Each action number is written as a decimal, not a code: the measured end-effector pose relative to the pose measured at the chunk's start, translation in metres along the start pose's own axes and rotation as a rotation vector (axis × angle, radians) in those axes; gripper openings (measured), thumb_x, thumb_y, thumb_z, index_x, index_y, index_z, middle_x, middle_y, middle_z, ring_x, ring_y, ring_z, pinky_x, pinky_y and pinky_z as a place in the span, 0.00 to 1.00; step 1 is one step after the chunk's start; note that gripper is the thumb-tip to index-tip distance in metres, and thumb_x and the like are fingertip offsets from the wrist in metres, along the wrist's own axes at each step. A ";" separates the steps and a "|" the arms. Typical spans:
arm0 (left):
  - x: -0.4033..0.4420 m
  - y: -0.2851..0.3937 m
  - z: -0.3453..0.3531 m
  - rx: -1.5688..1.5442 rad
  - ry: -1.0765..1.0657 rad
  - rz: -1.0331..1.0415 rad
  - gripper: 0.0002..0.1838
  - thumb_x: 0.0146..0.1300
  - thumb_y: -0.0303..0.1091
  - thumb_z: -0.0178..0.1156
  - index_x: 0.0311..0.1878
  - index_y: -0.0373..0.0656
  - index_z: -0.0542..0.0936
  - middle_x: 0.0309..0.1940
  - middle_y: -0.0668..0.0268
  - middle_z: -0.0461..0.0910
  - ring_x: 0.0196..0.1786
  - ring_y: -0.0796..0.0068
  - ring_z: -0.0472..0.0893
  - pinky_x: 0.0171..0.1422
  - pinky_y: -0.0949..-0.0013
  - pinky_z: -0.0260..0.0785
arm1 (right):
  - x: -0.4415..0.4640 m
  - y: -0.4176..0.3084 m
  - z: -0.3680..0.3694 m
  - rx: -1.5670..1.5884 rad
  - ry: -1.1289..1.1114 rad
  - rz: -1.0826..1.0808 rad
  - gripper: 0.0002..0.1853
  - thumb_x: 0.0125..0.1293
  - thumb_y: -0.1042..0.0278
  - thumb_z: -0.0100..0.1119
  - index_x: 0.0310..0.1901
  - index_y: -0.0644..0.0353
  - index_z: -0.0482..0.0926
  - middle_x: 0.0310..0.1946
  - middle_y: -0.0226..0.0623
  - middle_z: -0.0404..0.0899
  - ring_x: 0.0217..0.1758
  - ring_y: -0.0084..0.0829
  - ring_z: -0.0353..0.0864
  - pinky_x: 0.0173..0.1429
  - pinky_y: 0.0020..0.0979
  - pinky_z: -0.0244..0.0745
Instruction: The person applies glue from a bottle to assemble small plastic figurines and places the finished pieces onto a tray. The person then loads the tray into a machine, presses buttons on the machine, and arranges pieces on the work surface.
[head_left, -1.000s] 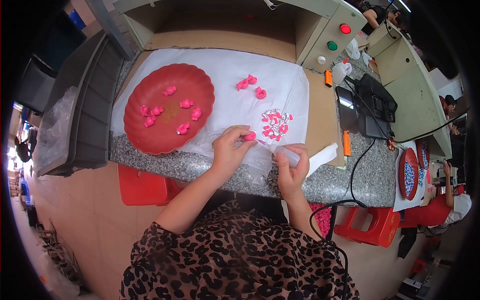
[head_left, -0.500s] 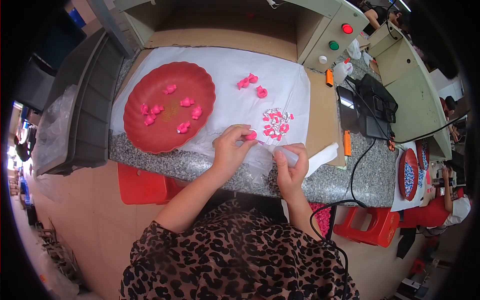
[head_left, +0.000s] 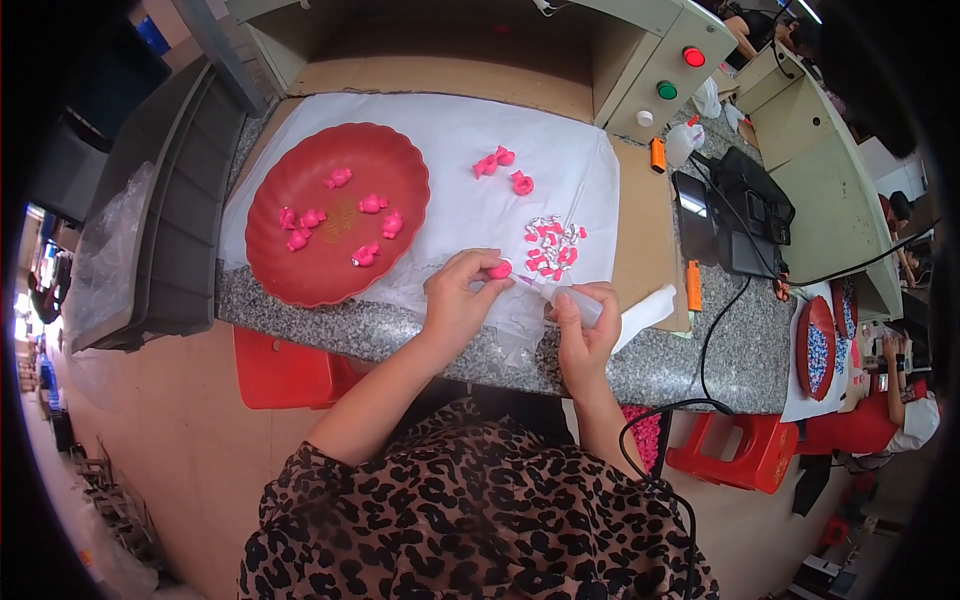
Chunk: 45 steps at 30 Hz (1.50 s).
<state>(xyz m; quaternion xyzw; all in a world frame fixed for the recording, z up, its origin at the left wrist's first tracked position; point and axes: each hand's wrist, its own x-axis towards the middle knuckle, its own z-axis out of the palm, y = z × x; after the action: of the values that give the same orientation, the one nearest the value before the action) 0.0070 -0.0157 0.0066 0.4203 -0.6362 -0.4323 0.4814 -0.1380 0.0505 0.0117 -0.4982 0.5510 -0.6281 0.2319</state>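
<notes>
Between the fingertips of my left hand [head_left: 462,292] is a small pink figurine [head_left: 500,270], partly hidden by the fingers. My right hand [head_left: 588,325] is wrapped round a translucent squeeze bottle [head_left: 565,300], whose narrow purplish tip points left at the figurine, very close to it. Beyond the hands lies a cluster of small pink and white pieces [head_left: 553,248] on the white paper [head_left: 450,130]. Farther back on that paper sit three pink figurines [head_left: 522,183]. To the left, a red scalloped plate [head_left: 280,180] holds several similar pink figurines [head_left: 373,204].
A grey plastic crate [head_left: 190,190] stands at the left. On the right are orange tools [head_left: 694,285], a black bag [head_left: 752,210], a dark phone-like device [head_left: 697,205], cables and a white bottle [head_left: 684,140]. Red stools [head_left: 740,455] are below; another person [head_left: 880,415] sits at far right.
The bottle in my right hand has tilted slightly and its tip has drawn back a little from the pink figurine. My left hand has barely moved.
</notes>
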 end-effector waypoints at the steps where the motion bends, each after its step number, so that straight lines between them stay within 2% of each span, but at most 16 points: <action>1: 0.000 -0.001 0.001 0.000 0.000 0.000 0.09 0.46 0.18 0.62 0.32 0.34 0.75 0.41 0.57 0.75 0.40 0.76 0.77 0.42 0.77 0.73 | 0.000 -0.001 0.000 0.011 -0.001 0.012 0.09 0.57 0.73 0.57 0.35 0.66 0.68 0.29 0.38 0.69 0.31 0.26 0.69 0.35 0.24 0.64; 3: 0.000 -0.004 0.002 -0.012 0.045 0.066 0.11 0.43 0.19 0.64 0.32 0.37 0.76 0.39 0.60 0.77 0.33 0.77 0.79 0.37 0.76 0.73 | 0.001 -0.002 0.001 0.019 -0.002 0.013 0.09 0.57 0.73 0.56 0.35 0.66 0.68 0.30 0.38 0.68 0.31 0.25 0.69 0.34 0.23 0.65; 8: 0.000 -0.003 0.000 0.020 0.007 0.063 0.12 0.45 0.21 0.63 0.36 0.38 0.76 0.37 0.62 0.77 0.32 0.77 0.78 0.37 0.76 0.70 | 0.003 -0.010 0.002 0.084 -0.014 0.048 0.09 0.59 0.73 0.54 0.36 0.66 0.66 0.31 0.36 0.67 0.30 0.23 0.70 0.34 0.22 0.66; 10: 0.001 -0.001 -0.003 0.036 -0.028 0.063 0.13 0.47 0.22 0.62 0.38 0.38 0.76 0.37 0.63 0.77 0.32 0.77 0.77 0.38 0.76 0.69 | 0.004 -0.014 0.002 0.268 0.007 0.138 0.09 0.60 0.72 0.54 0.37 0.66 0.66 0.33 0.35 0.67 0.29 0.22 0.71 0.34 0.21 0.68; 12: 0.003 0.003 -0.007 0.032 -0.089 0.019 0.14 0.53 0.25 0.58 0.45 0.39 0.74 0.39 0.63 0.75 0.37 0.74 0.76 0.42 0.74 0.68 | 0.006 -0.017 -0.002 0.290 0.019 0.169 0.10 0.60 0.72 0.54 0.37 0.66 0.65 0.33 0.35 0.66 0.29 0.22 0.71 0.34 0.21 0.69; 13: 0.005 0.005 -0.010 0.031 -0.087 0.019 0.14 0.53 0.25 0.58 0.45 0.39 0.74 0.39 0.63 0.75 0.37 0.74 0.76 0.42 0.74 0.68 | 0.007 -0.018 -0.005 0.311 0.032 0.202 0.10 0.60 0.71 0.55 0.38 0.65 0.65 0.34 0.35 0.66 0.29 0.22 0.72 0.34 0.21 0.69; 14: 0.007 0.008 -0.013 0.070 -0.167 -0.003 0.14 0.55 0.26 0.55 0.47 0.41 0.73 0.40 0.62 0.74 0.39 0.73 0.75 0.44 0.72 0.67 | 0.009 -0.021 -0.006 0.311 0.030 0.202 0.10 0.60 0.71 0.55 0.38 0.65 0.65 0.34 0.35 0.66 0.29 0.22 0.72 0.34 0.21 0.69; 18: 0.011 0.008 -0.024 0.067 -0.367 -0.018 0.16 0.59 0.27 0.50 0.51 0.43 0.71 0.42 0.61 0.73 0.44 0.68 0.73 0.50 0.70 0.64 | 0.015 -0.020 -0.010 0.147 -0.076 0.081 0.09 0.60 0.71 0.54 0.38 0.64 0.66 0.35 0.33 0.66 0.29 0.21 0.71 0.33 0.20 0.68; 30: 0.008 0.013 -0.025 0.172 -0.394 0.058 0.17 0.59 0.26 0.48 0.53 0.44 0.71 0.43 0.58 0.73 0.50 0.62 0.71 0.54 0.67 0.62 | 0.016 -0.009 -0.010 0.002 -0.169 0.002 0.07 0.60 0.73 0.53 0.36 0.65 0.67 0.33 0.33 0.66 0.31 0.21 0.71 0.36 0.20 0.68; 45: 0.008 0.013 -0.026 0.173 -0.396 0.059 0.17 0.59 0.25 0.48 0.53 0.43 0.71 0.43 0.58 0.72 0.49 0.61 0.70 0.54 0.67 0.62 | 0.018 -0.007 -0.013 -0.049 -0.174 -0.030 0.07 0.60 0.72 0.53 0.35 0.65 0.67 0.32 0.33 0.66 0.30 0.20 0.71 0.34 0.20 0.68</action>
<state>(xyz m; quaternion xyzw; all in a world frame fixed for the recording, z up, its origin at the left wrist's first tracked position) 0.0291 -0.0232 0.0249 0.3479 -0.7651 -0.4359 0.3218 -0.1544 0.0432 0.0262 -0.5647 0.5361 -0.5723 0.2572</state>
